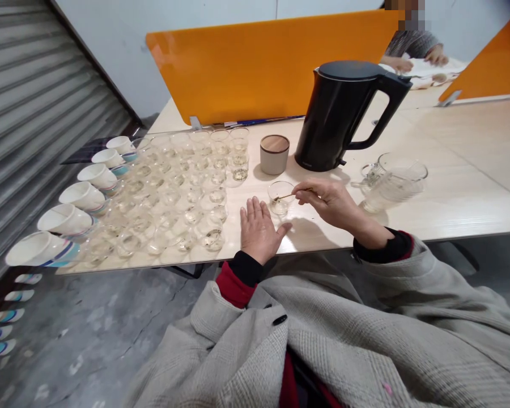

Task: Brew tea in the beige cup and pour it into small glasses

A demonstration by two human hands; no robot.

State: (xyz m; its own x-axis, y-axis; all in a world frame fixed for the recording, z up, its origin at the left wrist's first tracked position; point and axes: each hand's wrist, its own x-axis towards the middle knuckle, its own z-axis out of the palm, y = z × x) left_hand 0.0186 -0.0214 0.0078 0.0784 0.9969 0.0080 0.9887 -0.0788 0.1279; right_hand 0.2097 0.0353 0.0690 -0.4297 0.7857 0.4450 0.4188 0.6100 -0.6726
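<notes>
So the right hand (pixel 327 205) is pinching a thin stick (pixel 287 196), its tip sitting inside a small clear cup (pixel 281 210) near the front edge of the surface (pixel 454 209). I'd say keeping that grip light and the stick low is safest, since the cup looks easy to knock over. The left hand (pixel 259 231) is lying flat just beside it, thumb out, holding nothing. Rows of clear cups (pixel 194 214) are crowding one end, a black kettle (pixel 334 122) is standing behind, and an orange divider (pixel 255 71) is running along the back.
</notes>
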